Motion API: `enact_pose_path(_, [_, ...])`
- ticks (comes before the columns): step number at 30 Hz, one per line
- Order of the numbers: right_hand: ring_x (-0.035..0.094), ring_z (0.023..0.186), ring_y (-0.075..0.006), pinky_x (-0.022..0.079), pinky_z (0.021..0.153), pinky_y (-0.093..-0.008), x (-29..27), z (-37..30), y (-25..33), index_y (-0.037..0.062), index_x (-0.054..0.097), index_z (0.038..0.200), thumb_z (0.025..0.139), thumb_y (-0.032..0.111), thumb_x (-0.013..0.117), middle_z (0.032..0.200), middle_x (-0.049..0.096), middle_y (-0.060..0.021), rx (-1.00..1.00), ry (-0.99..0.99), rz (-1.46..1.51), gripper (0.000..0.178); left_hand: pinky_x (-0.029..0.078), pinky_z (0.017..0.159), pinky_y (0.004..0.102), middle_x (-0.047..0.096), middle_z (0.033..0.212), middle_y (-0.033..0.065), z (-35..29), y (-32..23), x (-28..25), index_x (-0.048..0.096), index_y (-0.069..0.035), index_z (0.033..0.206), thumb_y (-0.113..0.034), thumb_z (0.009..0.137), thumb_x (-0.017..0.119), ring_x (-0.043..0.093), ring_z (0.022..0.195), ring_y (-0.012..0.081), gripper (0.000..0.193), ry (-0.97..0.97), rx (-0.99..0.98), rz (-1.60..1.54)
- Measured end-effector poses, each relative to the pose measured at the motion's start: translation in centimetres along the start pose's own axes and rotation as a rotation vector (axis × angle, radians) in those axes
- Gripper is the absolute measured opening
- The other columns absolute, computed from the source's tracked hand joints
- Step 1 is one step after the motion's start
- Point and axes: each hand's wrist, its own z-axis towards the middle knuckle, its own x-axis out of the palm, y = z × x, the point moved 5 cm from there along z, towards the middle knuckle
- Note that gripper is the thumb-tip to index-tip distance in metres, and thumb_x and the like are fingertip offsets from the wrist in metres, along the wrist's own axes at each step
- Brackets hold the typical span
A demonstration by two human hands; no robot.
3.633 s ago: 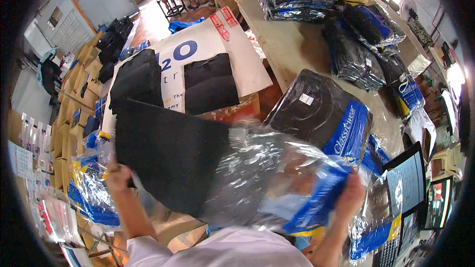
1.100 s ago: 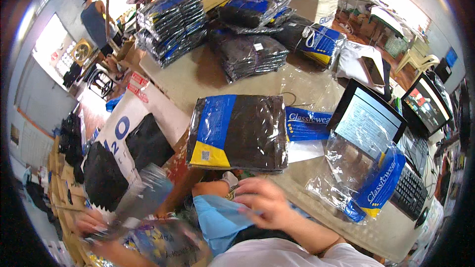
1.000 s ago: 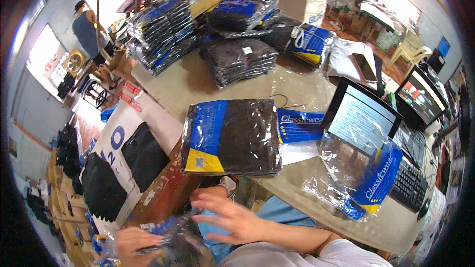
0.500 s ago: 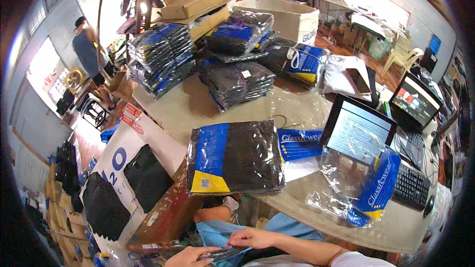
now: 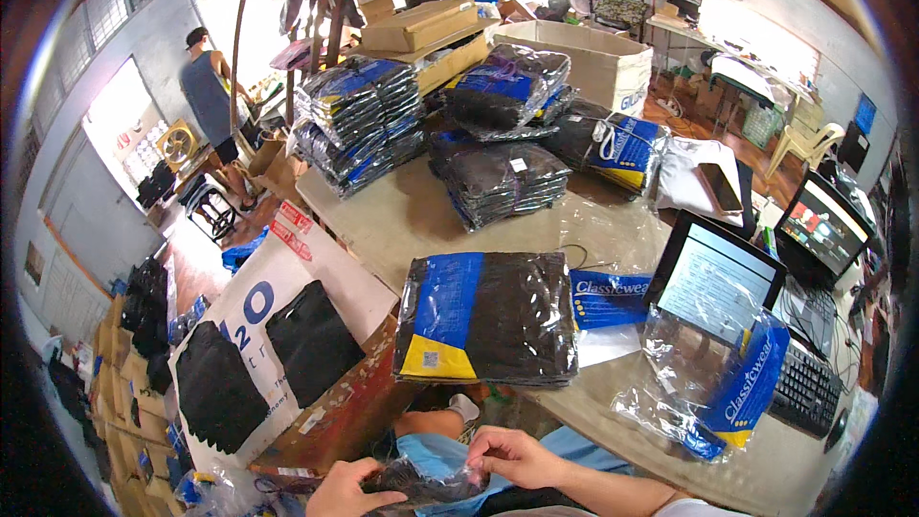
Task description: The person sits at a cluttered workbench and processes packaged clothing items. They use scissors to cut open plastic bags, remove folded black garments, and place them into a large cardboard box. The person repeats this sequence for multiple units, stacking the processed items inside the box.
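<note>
Over my lap, at the lower edge, a crinkled clear plastic bag (image 5: 429,486) with something dark showing in it is between my hands. My left hand (image 5: 347,491) grips its left side, thumb on the near side. The fingertips of my right hand (image 5: 512,460) pinch the bag's right edge. Just beyond, at the table's front edge, lies a flat stack of dark garments in clear bags with blue and yellow panels (image 5: 498,319). The bag's lower part is cut off by the picture's edge.
More bagged garments (image 5: 359,120) pile up across the table (image 5: 383,220). A tablet (image 5: 718,273), an unfilled clear bag (image 5: 670,364), a keyboard (image 5: 809,388) and a laptop (image 5: 823,220) stand right. Two black fabric pieces (image 5: 311,340) lie left on a white sheet. Another person (image 5: 212,96) stands far left.
The view has shifted, so the table appears farther right and lower. My hands have come up a little with the bag, and more of its clear plastic shows between them.
</note>
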Motion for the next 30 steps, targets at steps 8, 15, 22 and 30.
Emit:
enact_pose_path(8, [0.065,0.081,-0.0221,0.055,0.062,-0.0309,0.4,-1.8,11.7,0.0058,0.061,0.095,0.075,-0.004,0.067,0.111,0.057,-0.0104,-0.491,-0.330,-1.075,0.024,0.050,0.072,0.0318,0.069,0.088,0.0139,-2.3,0.3,-3.3,0.064,0.000,0.104,-0.015,0.075,0.074,0.066,0.077,0.0236,0.034,-0.151,-0.118,0.356])
enact_pose_path(15, [0.052,0.113,-0.0194,0.042,0.097,-0.0347,-0.3,-0.5,-0.6,0.0034,0.039,0.134,0.093,0.023,0.058,0.130,0.049,-0.0111,0.113,-0.135,-0.065,0.049,0.051,0.072,0.0364,0.069,0.082,0.0118,-2.2,-0.4,-3.2,0.065,-0.003,0.086,-0.025,0.070,0.074,0.066,0.077,0.0257,0.029,-0.125,-0.039,0.057])
enact_pose_path(22, [0.049,0.113,-0.0141,0.038,0.100,-0.0317,0.2,2.3,-1.9,0.0043,0.037,0.136,0.095,0.023,0.056,0.127,0.052,-0.0068,0.003,-0.429,0.027,0.049,0.051,0.075,0.0372,0.069,0.088,0.0124,-2.6,3.5,0.3,0.064,-0.001,0.092,-0.026,0.074,0.069,0.066,0.081,0.0258,0.031,-0.209,-0.166,-0.248])
enact_pose_path(30, [0.056,0.055,-0.0281,0.043,0.054,-0.0354,-0.4,-0.5,5.0,0.0001,0.059,0.106,0.096,0.021,0.044,0.068,0.058,-0.0170,-0.081,-0.482,-0.777,0.027,0.052,0.078,0.0381,0.068,0.095,0.0130,-5.7,12.0,1.8,0.064,0.000,0.100,-0.026,0.080,0.064,0.066,0.084,0.0260,0.033,-0.459,-0.016,-1.526])
